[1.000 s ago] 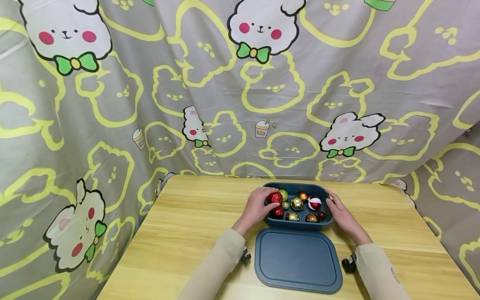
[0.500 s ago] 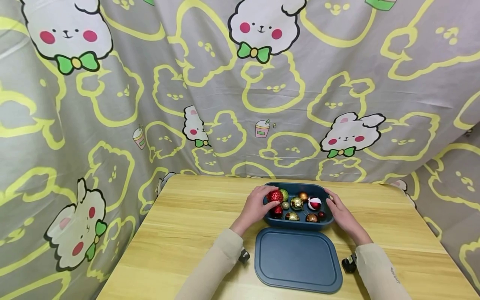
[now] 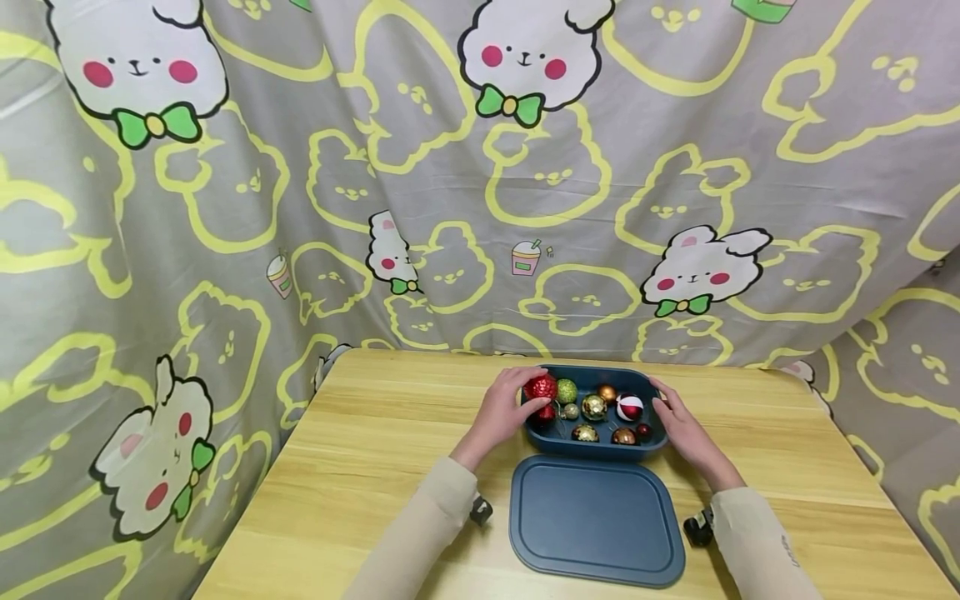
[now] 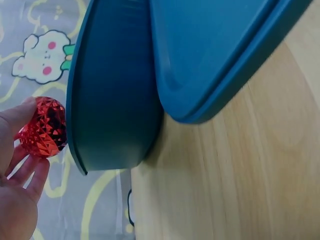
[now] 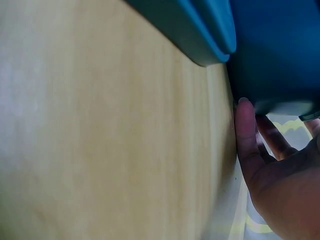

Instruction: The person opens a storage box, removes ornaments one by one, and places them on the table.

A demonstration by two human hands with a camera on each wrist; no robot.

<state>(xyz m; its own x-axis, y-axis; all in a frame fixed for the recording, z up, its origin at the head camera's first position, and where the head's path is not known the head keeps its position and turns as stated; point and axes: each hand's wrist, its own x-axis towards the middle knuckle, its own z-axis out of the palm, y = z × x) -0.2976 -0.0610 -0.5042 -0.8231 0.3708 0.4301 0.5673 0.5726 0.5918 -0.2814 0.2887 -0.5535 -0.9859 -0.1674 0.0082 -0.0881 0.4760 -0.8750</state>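
My left hand holds a red faceted Christmas ball between thumb and fingers. It is at the left end of a dark blue box. In the left wrist view the red ball is just outside the box rim, beside the wall. My right hand rests against the box's right end. The right wrist view has its thumb along the outer wall, other fingers partly hidden. Inside lie several ornaments, among them a green ball, a gold ball and a red-and-white ball.
A flat blue lid lies on the wooden table, in front of the box. Behind the table hangs a grey patterned curtain. Black wrist devices sit under both sleeves, the left one and the right one.
My left hand has drawn a little to the left with the red ball, which now sits over the box's left rim. More of the green ball shows. My right hand has stayed put.
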